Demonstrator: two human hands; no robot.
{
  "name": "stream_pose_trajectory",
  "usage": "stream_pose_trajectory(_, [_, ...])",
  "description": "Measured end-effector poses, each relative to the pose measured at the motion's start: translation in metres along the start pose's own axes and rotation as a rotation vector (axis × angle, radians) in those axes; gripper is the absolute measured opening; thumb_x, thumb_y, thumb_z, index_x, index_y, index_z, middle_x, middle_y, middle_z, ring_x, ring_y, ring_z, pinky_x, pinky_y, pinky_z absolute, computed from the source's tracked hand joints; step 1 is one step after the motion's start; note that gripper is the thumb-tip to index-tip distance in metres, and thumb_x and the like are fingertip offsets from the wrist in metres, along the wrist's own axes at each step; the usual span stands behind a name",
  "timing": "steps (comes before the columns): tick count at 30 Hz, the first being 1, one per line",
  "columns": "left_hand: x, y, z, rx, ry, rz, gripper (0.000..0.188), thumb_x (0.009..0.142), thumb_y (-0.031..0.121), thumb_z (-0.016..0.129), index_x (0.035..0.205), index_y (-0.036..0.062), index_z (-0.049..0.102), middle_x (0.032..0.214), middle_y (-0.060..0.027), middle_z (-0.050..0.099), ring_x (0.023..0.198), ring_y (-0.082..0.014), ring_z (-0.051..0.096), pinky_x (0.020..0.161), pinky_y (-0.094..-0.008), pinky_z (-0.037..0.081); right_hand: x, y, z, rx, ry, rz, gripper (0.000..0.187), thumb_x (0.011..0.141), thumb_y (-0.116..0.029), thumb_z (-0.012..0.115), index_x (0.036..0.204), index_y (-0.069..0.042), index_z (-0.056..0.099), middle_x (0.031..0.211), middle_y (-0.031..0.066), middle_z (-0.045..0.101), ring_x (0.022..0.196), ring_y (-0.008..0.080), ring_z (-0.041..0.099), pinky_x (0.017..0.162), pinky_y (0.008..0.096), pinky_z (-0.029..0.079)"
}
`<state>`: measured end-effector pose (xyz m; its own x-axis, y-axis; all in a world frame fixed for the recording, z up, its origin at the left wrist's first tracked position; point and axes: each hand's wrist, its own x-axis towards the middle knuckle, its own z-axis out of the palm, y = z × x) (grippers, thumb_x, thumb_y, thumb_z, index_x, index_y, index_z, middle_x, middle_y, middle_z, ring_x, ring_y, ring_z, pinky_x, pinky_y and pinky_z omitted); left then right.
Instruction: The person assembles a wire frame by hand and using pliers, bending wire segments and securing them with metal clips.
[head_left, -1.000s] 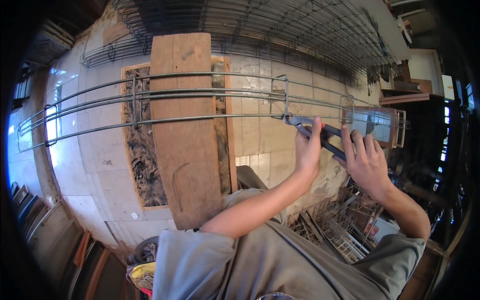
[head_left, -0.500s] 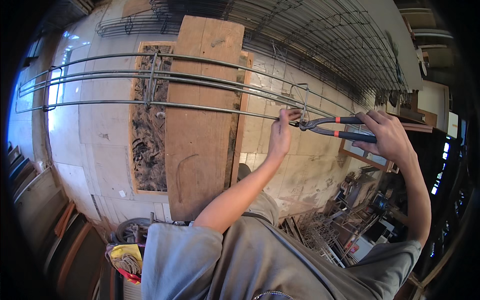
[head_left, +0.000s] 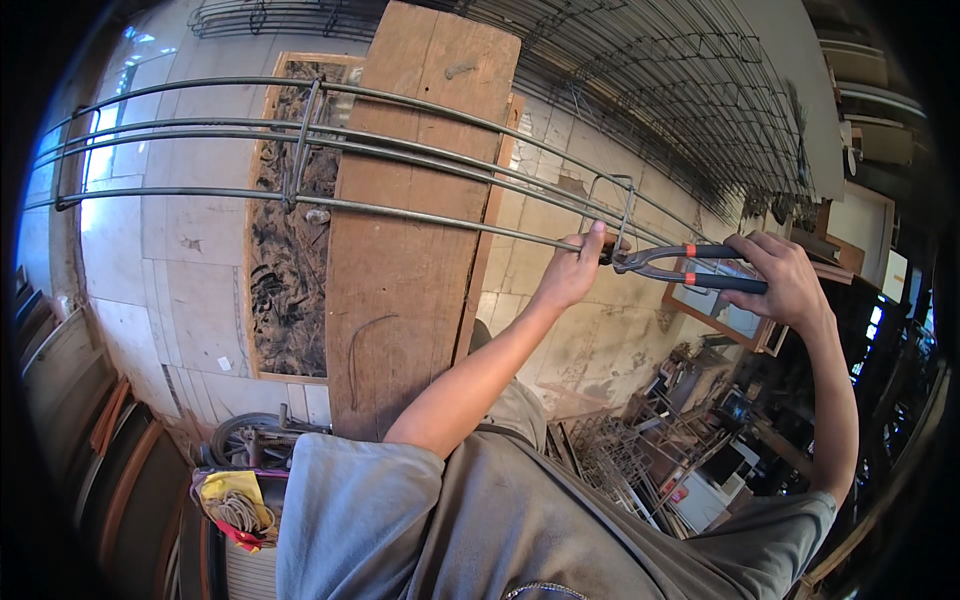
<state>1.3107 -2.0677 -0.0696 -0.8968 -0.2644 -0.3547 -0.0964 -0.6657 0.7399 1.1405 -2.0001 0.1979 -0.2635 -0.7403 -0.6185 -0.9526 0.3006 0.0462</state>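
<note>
A long cage of steel rods (head_left: pixel 420 213), joined by bent wire stirrups (head_left: pixel 304 140), lies across a wide wooden plank (head_left: pixel 420 270). At its right part my left hand (head_left: pixel 575 268) is closed round the nearest rod, beside a stirrup (head_left: pixel 626 215). My right hand (head_left: pixel 782 278) grips the black handles of a pair of end-cutting pincers (head_left: pixel 690 265) with orange bands. The pincers' jaws meet the rod and stirrup just right of my left fingers. Whatever tie wire is in the jaws is too small to make out.
Many finished-looking rod cages (head_left: pixel 660 90) are stacked along the far right. Beneath the plank is a wood-framed panel with dark patterning (head_left: pixel 290 300). A yellow and red bag with coiled cord (head_left: pixel 238 505) sits at lower left, near a wheel (head_left: pixel 245 440). Clutter and metal racks (head_left: pixel 620 460) stand at lower right.
The view has shifted slightly, so the plank and cage sit differently in it. My left thumb now points up beside the rod; the pincers remain at the same joint.
</note>
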Motion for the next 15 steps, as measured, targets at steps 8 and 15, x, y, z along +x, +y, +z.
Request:
stream_pose_trajectory(8, [-0.003, 0.003, 0.000, 0.056, -0.028, -0.001, 0.084, 0.099, 0.069, 0.021, 0.108, 0.0043, 0.073, 0.084, -0.0078, 0.072, 0.072, -0.0159, 0.055, 0.072, -0.0303, 0.044, 0.008, 0.009, -0.004, 0.025, -0.036, -0.008, 0.065, 0.060, -0.028, 0.085, 0.116, -0.002, 0.064, 0.093, 0.0135, 0.064, 0.082, 0.0333, 0.064, 0.073, 0.0425, 0.052])
stream_pose_trajectory(15, [-0.004, 0.002, -0.001, 0.002, -0.012, -0.015, 0.071, 0.105, 0.056, 0.028, 0.101, 0.0005, 0.073, 0.094, -0.0154, 0.073, 0.096, -0.0263, 0.067, 0.090, -0.0368, 0.048, 0.014, 0.008, -0.007, 0.013, -0.075, 0.019, 0.063, 0.065, -0.034, 0.084, 0.116, -0.003, 0.065, 0.097, 0.0136, 0.067, 0.085, 0.0338, 0.066, 0.076, 0.0426, 0.054])
